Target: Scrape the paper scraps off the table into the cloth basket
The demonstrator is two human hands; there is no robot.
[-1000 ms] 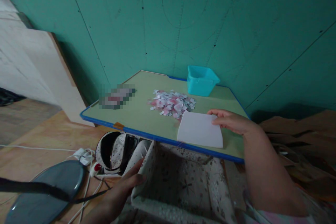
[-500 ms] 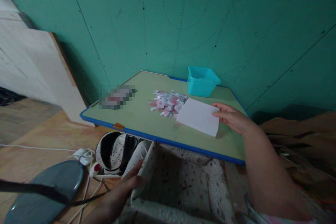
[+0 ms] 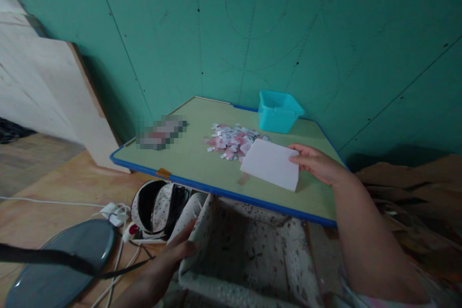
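right hand (image 3: 313, 162) pinching white card (image 3: 270, 164), shifted farther from near table edge (image 3: 224, 193), now kinda crowding scrap pile (image 3: 231, 140); left hand (image 3: 175, 251) at fabric bin (image 3: 299, 262), grip unclear

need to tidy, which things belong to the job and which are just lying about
Part of the work, it seems:
white card, in the right hand
paper scraps, near the card
basket, left hand at its side
table, under the scraps

Probably just lying about:
dotted bag
white cable
blurred item
blue tub, untouched
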